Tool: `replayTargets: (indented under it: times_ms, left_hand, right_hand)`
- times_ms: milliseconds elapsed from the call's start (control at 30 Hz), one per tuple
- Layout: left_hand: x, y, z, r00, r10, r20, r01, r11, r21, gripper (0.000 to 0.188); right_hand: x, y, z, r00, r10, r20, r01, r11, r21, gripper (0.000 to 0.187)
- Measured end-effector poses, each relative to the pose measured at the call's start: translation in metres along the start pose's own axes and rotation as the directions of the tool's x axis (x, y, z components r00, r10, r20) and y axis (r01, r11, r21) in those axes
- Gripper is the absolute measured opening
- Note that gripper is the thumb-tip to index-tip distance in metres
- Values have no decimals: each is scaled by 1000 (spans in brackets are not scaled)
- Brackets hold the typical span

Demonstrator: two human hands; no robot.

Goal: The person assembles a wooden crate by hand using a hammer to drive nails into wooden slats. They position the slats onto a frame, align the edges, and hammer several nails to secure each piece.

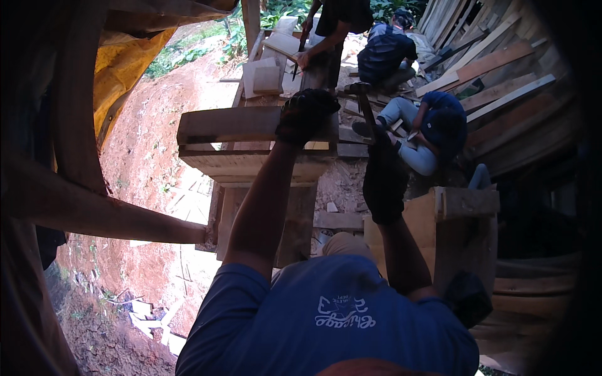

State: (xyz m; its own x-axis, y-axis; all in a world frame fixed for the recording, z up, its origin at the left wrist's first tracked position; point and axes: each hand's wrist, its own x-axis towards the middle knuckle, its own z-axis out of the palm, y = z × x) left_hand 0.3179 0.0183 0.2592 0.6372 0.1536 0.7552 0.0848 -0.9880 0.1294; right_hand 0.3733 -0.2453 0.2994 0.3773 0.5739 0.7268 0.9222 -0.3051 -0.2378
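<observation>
My left hand [306, 114], in a dark glove, rests against the right end of a thick wooden board [229, 124]. Its fingers look bent together, but shade hides what is between them. This board lies along the top of a wooden box-like piece [251, 164], with a gap below it. To the right, my gloved right hand [384, 178] is wrapped around the handle of a hammer [365, 108]. The hammer stands nearly upright, its dark head raised just right of my left hand and apart from the board.
A wooden box [433, 225] stands near my right arm. A person [439, 125] sits beyond it, another [385, 53] crouches farther back, and a third [335, 28] handles boards at the far bench. Planks [508, 94] lean at right; a beam [125, 213] crosses at left.
</observation>
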Motion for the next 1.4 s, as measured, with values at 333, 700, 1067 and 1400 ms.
replayTargets:
  times_ms: [333,700,1067,1400]
  left_hand:
    - [1,9,-2,992,-121,25,124,978,-168,16]
    - [4,23,-11,986,-166,32,169,966,-197,15]
    - [6,2,-36,982,-109,156,164,899,-406,32]
    - [5,-7,-19,979,-200,45,202,978,-55,34]
  right_hand:
    - [15,-10,-15,1000,20,-11,-20,998,-59,33]
    - [7,-3,-15,1000,-21,-1,21,997,-71,38]
    - [3,12,-66,988,151,9,-151,983,102,35]
    - [-48,24,-37,990,95,104,-108,986,125,38]
